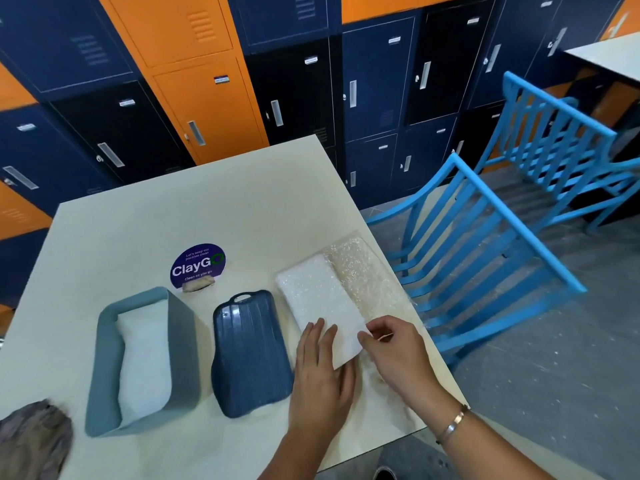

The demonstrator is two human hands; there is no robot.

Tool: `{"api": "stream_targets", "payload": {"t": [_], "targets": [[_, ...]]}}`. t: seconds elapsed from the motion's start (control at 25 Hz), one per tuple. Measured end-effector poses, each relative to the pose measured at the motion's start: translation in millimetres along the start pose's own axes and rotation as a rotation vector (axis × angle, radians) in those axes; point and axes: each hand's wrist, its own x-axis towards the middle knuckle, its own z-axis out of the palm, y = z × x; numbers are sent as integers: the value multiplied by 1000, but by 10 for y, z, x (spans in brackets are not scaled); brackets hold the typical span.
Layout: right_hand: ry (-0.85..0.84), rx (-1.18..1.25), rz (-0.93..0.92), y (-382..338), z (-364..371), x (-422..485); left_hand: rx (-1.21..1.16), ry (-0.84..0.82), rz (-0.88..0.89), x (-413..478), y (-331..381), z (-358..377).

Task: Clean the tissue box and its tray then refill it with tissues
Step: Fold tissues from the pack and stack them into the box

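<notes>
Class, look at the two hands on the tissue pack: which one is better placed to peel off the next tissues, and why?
Probably the right hand: it already pinches the near corner of the tissue pack, while the left hand lies flat on the pack, steadying it.

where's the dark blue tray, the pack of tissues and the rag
dark blue tray (251,355), head view, middle of its ribbed face
pack of tissues (317,296), head view, top of the white stack under the clear wrapper
rag (34,439), head view, middle of the crumpled cloth at the table's near left corner
</notes>
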Motion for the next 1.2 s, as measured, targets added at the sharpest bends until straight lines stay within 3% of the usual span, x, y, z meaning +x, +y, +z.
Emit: {"api": "stream_targets", "payload": {"t": [0.44,0.88,1.2], "targets": [[-17,111,28,-17,-32,10,35,3,-21,9,12,27],[-27,566,330,-50,-155,-76,7,-42,-32,5,5,7],[-105,544,377,-11,-155,-40,-10,-30,-30,7,-3,0]]}}
